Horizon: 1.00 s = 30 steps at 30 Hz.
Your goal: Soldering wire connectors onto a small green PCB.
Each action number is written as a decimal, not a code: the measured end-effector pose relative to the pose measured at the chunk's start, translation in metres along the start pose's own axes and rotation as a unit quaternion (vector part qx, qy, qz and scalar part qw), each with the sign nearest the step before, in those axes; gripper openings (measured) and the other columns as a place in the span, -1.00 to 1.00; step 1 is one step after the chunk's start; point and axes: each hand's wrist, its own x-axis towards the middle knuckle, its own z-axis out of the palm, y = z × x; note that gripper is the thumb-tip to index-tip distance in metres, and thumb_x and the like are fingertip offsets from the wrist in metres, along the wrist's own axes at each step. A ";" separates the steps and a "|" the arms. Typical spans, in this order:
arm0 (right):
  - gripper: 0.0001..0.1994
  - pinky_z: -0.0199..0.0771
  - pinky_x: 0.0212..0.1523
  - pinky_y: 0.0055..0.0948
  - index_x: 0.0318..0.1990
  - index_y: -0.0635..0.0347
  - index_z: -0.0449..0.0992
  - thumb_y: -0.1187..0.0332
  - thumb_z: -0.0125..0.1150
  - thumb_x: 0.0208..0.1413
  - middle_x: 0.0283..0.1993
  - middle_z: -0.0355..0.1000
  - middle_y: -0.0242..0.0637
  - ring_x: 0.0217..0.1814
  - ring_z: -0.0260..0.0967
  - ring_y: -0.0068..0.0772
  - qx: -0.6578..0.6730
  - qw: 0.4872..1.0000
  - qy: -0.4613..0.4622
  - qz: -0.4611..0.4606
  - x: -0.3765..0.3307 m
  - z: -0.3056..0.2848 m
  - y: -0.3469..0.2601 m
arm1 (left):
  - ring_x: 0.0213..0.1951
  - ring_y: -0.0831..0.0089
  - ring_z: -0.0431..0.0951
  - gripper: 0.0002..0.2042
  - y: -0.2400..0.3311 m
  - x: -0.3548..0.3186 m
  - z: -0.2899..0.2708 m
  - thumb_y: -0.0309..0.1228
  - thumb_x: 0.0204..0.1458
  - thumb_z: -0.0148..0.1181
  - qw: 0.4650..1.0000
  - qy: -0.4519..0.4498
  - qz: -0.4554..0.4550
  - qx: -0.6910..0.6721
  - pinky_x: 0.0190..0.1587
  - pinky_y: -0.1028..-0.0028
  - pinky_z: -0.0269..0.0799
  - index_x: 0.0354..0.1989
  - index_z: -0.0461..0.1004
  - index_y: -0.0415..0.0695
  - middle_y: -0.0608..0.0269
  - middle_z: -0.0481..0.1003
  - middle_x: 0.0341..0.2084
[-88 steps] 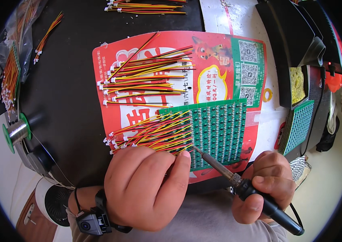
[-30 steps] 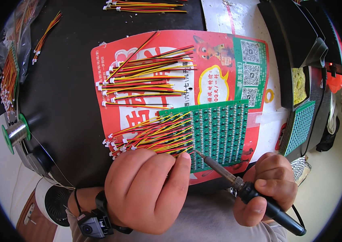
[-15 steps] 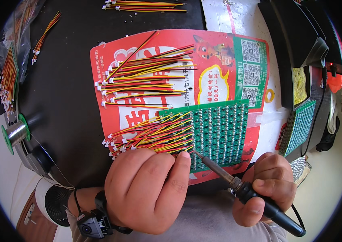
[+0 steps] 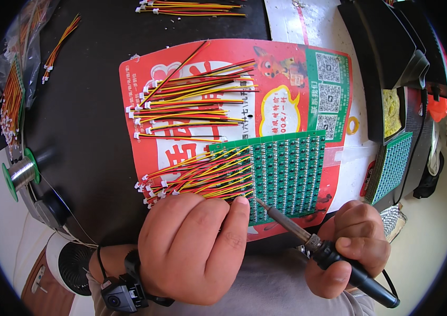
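Observation:
A green circuit board panel [image 4: 289, 174] lies flat, with rows of small dark components. Red, black and yellow wires [image 4: 202, 174] with white plugs run leftward from its left part. My left hand [image 4: 194, 245] is closed over the panel's lower left, its fingertips pinched on wires at the board; the exact grip is hidden beneath the fingers. In my right hand [image 4: 347, 247] is a soldering iron [image 4: 313, 243] with a black handle, slanting up and left. Its tip sits just right of my left fingertip, at the board; whether it touches cannot be told.
More plugged wires [image 4: 197, 100] lie on a red printed sheet [image 4: 144, 152] behind the panel. A solder spool [image 4: 22, 173] stands at the left. To the right are a yellow sponge [image 4: 392, 113] in a black holder and a stack of green panels [image 4: 392, 168].
The soldering iron and my right hand have shifted slightly right, its tip a little farther from my left fingertip. My left hand has stayed nearly in place.

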 end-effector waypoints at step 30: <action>-0.70 0.22 -0.67 -0.46 -0.28 0.26 0.38 0.23 0.33 0.10 -0.55 0.27 -0.35 -0.62 0.23 -0.43 0.020 1.000 -0.020 -0.001 0.004 -0.013 -0.002 | -0.38 0.23 0.53 -0.87 -0.053 0.021 -0.027 -0.70 -0.11 0.29 0.974 0.120 -0.172 0.082 -0.34 0.34 0.42 -0.37 0.56 -0.25 0.15 0.52 -0.40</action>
